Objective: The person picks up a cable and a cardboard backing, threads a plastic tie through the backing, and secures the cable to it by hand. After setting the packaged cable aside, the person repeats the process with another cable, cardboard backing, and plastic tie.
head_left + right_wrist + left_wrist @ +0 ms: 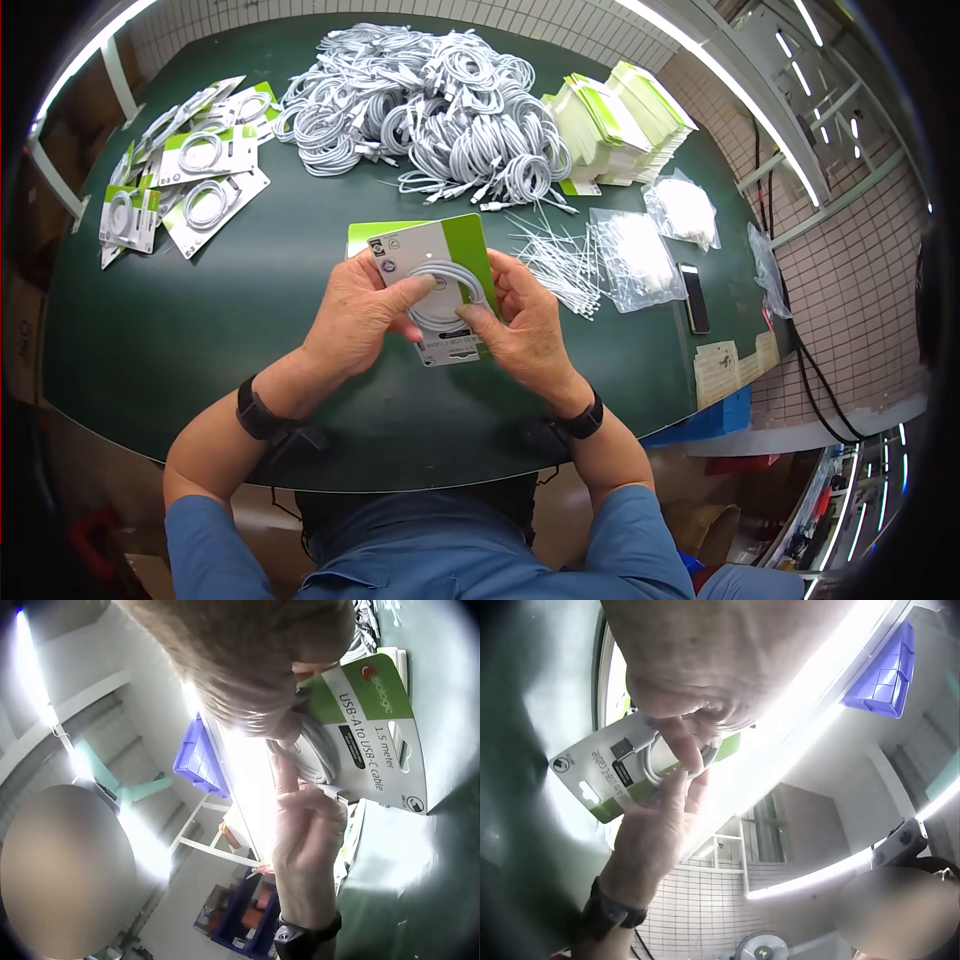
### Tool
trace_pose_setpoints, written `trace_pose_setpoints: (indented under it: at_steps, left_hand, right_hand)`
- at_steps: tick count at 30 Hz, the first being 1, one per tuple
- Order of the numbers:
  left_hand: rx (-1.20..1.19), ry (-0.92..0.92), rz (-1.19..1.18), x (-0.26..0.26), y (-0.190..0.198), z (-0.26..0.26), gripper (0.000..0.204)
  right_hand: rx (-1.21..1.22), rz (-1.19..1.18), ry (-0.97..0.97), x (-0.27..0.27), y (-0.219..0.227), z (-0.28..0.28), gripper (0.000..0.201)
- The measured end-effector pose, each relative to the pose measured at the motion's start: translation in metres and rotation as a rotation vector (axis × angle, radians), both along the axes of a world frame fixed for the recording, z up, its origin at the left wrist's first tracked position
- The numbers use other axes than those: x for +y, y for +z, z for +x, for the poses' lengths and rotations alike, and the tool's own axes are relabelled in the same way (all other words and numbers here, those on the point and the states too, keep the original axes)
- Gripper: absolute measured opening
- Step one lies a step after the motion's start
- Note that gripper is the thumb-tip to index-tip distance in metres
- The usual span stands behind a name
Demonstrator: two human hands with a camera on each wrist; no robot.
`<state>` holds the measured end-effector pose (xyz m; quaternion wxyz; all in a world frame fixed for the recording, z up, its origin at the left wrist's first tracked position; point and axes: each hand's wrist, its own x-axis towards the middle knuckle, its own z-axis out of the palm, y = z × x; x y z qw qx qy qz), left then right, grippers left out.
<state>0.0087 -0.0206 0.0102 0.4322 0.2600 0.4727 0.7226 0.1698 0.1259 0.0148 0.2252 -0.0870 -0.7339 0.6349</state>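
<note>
Here both hands, left [355, 318] and right [522, 325], pinch the cable card [437, 285], thumbs pressing its coil.

Head view downward; wrist views close, upward, sharing the card [437, 285].

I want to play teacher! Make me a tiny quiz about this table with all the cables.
1. True or false: both hands hold the cable card.
2. Where does the pile of loose cables lie on the green table? A) far side, B) right by the person's body, C) on the floor.
3. Fill in: the finished packs lie beside the person's ____ hand.

Key
1. True: left hand and right hand grip it.
2. A.
3. Left.
</note>
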Motion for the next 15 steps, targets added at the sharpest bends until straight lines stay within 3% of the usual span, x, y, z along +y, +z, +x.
trace_pose_setpoints:
  at_steps: [7,12,14,15]
  left_hand:
    - [0.014,0.007,-0.004,0.001,0.003,0.003,0.029]
    - [0.160,0.044,0.004,-0.002,0.010,-0.003,0.031]
    - [0.220,0.036,0.011,-0.005,0.012,-0.006,0.032]
    - [0.215,0.055,0.017,-0.005,0.013,-0.007,0.032]
  right_hand:
    - [0.004,0.062,0.036,0.009,-0.003,0.002,0.053]
    - [0.079,0.003,-0.145,0.051,0.011,0.013,0.033]
    - [-0.273,0.608,-0.371,0.084,0.015,0.024,0.017]
    - [-0.262,0.587,-0.392,0.096,0.010,0.031,0.017]
